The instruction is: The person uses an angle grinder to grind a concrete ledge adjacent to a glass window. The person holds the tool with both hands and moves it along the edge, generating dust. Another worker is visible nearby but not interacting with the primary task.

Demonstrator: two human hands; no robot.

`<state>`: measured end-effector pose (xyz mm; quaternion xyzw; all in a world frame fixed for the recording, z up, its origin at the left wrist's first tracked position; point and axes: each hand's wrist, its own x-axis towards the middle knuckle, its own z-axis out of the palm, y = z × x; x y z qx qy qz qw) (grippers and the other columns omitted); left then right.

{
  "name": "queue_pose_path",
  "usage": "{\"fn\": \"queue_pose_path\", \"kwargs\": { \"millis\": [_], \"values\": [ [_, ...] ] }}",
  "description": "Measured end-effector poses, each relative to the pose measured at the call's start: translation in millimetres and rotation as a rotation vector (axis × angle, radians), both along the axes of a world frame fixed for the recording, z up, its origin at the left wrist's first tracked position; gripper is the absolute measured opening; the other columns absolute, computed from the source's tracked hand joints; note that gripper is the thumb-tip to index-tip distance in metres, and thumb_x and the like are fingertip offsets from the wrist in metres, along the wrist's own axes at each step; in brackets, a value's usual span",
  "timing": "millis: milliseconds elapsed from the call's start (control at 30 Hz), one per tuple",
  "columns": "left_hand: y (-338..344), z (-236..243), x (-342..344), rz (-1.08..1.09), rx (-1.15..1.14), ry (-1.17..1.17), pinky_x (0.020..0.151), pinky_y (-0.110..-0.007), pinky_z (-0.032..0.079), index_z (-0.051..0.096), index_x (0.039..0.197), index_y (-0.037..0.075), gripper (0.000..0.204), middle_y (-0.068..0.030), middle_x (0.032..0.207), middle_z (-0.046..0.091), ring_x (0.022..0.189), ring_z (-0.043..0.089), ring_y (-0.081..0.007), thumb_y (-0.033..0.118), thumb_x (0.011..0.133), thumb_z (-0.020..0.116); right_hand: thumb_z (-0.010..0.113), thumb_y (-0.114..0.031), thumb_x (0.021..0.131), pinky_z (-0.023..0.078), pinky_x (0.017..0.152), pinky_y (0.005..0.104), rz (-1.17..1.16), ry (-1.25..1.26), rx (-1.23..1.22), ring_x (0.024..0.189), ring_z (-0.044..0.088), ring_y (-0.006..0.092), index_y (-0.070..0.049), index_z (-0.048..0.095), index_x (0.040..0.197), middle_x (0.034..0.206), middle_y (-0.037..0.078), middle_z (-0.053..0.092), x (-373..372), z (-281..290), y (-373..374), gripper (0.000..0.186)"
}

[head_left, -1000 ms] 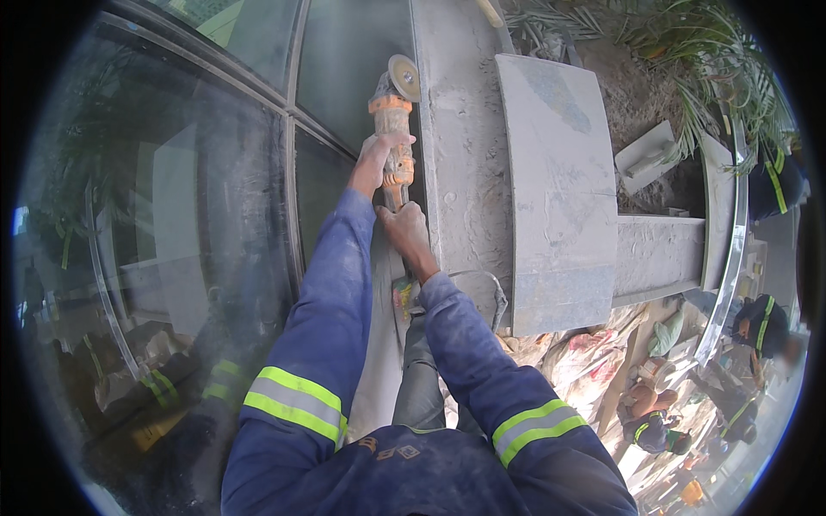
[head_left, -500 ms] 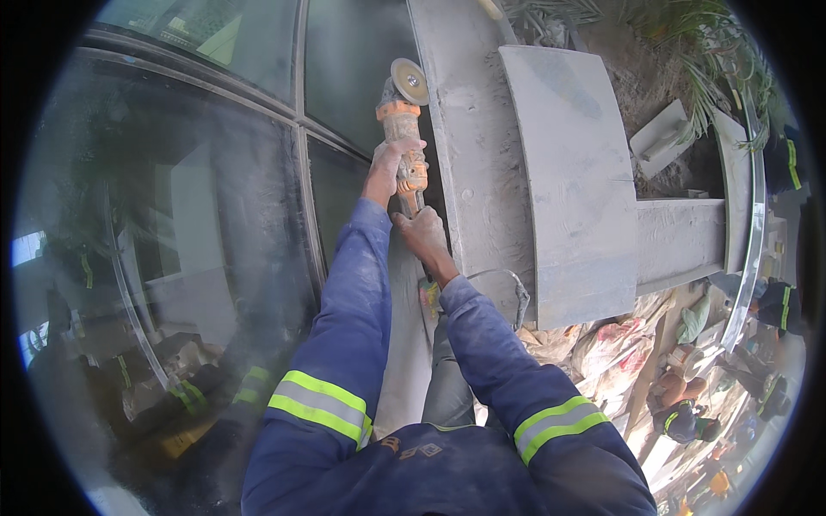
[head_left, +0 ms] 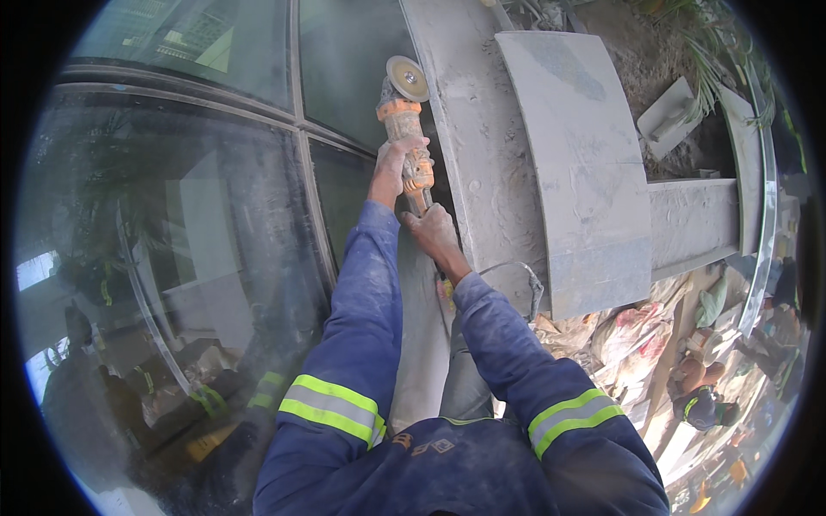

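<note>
Both my hands hold a dusty orange angle grinder [head_left: 401, 122] out ahead of me, beside the edge of a grey slab. My left hand [head_left: 395, 163] wraps round the middle of its body. Farther back, my right hand [head_left: 433, 232] is closed round the rear handle. At the tool's far end is a round cutting disc [head_left: 407, 79], close to the long edge of the dusty grey ledge [head_left: 482, 146]. Whether the disc touches the ledge I cannot tell. Part of the handle is hidden under my fingers.
Glass panels in metal frames [head_left: 301, 125] rise along the left. A loose grey panel [head_left: 585, 172] lies on the ledge at the right. A cable [head_left: 529, 277] loops near my right forearm. Crumpled sheeting [head_left: 632, 331] and a person [head_left: 701, 404] are at lower right, palm fronds [head_left: 705, 69] at upper right.
My view has turned slightly, so the ledge and panel sit a little differently. Both hands keep their hold on the angle grinder, and its disc stays close to the ledge edge.
</note>
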<state>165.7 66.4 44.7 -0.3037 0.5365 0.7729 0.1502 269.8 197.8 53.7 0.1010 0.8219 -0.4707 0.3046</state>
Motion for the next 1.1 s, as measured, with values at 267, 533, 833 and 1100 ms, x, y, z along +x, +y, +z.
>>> {"fn": "queue_pose_path", "kwargs": {
  "millis": [267, 533, 833, 1100],
  "values": [
    [1.0, -0.7, -11.7, -0.023, -0.027, 0.025, 0.063, -0.042, 0.060, 0.064, 0.112, -0.001, 0.047, -0.0131, 0.091, 0.067, 0.074, 0.070, -0.0256, 0.024, 0.077, 0.082, 0.077, -0.037, 0.088, 0.056, 0.079, 0.0526, -0.015, -0.010, -0.083, 0.092, 0.074, 0.0482, 0.015, 0.069, 0.095, 0.092, 0.036, 0.072, -12.8, -3.1, -0.2, 0.053],
    [3.3, 1.6, -21.7, -0.023, -0.005, 0.092, 0.061, -0.038, 0.056, 0.065, 0.111, 0.002, 0.047, -0.0087, 0.089, 0.064, 0.070, 0.064, -0.0207, 0.026, 0.076, 0.083, 0.077, -0.035, 0.089, 0.056, 0.083, 0.0539, -0.027, -0.033, -0.095, 0.095, 0.073, 0.0494, 0.014, 0.069, 0.098, 0.094, 0.036, 0.072, -27.2, -3.6, -1.9, 0.050],
    [5.3, 5.9, -6.5, -0.007, -0.037, 0.019, 0.062, -0.041, 0.059, 0.064, 0.113, -0.001, 0.048, -0.0126, 0.089, 0.066, 0.073, 0.070, -0.0249, 0.024, 0.077, 0.082, 0.077, -0.038, 0.089, 0.057, 0.085, 0.0534, 0.016, -0.039, -0.049, 0.098, 0.073, 0.0497, 0.013, 0.069, 0.100, 0.097, 0.036, 0.072, -10.3, -6.3, -0.5, 0.053],
    [2.6, 1.9, 0.3, -0.001, 0.024, 0.036, 0.062, -0.042, 0.060, 0.063, 0.114, -0.002, 0.050, -0.0134, 0.090, 0.067, 0.073, 0.070, -0.0261, 0.024, 0.077, 0.084, 0.077, -0.036, 0.089, 0.057, 0.085, 0.0537, -0.021, 0.014, -0.047, 0.098, 0.072, 0.0503, 0.014, 0.067, 0.102, 0.099, 0.037, 0.072, 0.1, -7.5, -0.5, 0.053]
  ]
}}
